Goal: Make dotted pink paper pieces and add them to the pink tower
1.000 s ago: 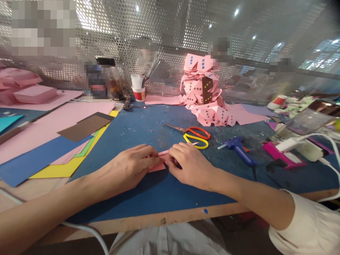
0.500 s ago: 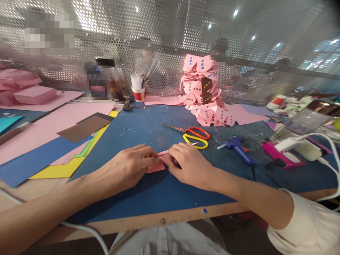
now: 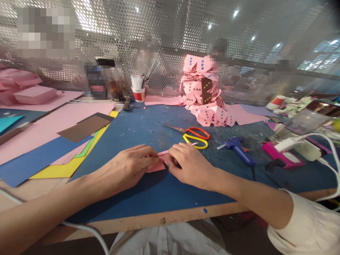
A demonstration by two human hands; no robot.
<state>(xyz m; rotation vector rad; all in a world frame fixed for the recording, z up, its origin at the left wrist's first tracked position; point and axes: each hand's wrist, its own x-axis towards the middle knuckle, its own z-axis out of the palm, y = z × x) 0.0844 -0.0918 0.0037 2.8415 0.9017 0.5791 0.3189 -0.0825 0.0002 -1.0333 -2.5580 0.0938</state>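
Observation:
A small pink paper piece (image 3: 156, 167) lies on the blue tabletop (image 3: 143, 124) near the front edge, with a raised or folded strip along its far side. My left hand (image 3: 132, 164) has its fingers closed on the left part of the paper. On the right part, my right hand (image 3: 188, 164) grips it with curled fingers; the paper under the fingertips is hidden. Just beyond my right hand are scissors (image 3: 196, 132) with one red and one yellow handle, and a small pink scrap lies at the yellow loop.
A blue glue gun (image 3: 240, 150) and a magenta device (image 3: 283, 156) with a white cable lie to the right. Coloured sheets (image 3: 47, 156) are at left. Behind stand a pink paper structure (image 3: 199, 88), a red-white cup (image 3: 138, 94) and a perforated metal screen (image 3: 164, 21).

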